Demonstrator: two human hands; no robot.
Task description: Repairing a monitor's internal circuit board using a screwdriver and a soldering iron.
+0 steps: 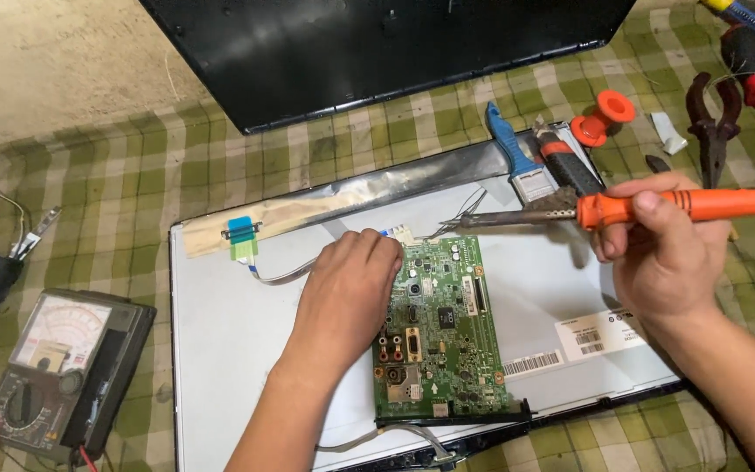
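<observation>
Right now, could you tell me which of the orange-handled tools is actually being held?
The soldering iron, gripped in the right hand with its tip over the green circuit board. The orange-handled tool beyond it lies untouched on the checked cloth.

Both forearms are bare and come in from the lower edge of the view. The left hand [349,287] lies palm down, back of the hand upward, its fingers curled and their tips pressed downward. The left wrist is straight, the forearm slanting up to the right. The right hand [661,249] is raised, its fingers wrapped in a closed grip, thumb [653,205] laid on top pointing left. The right forearm enters from the lower right corner.
</observation>
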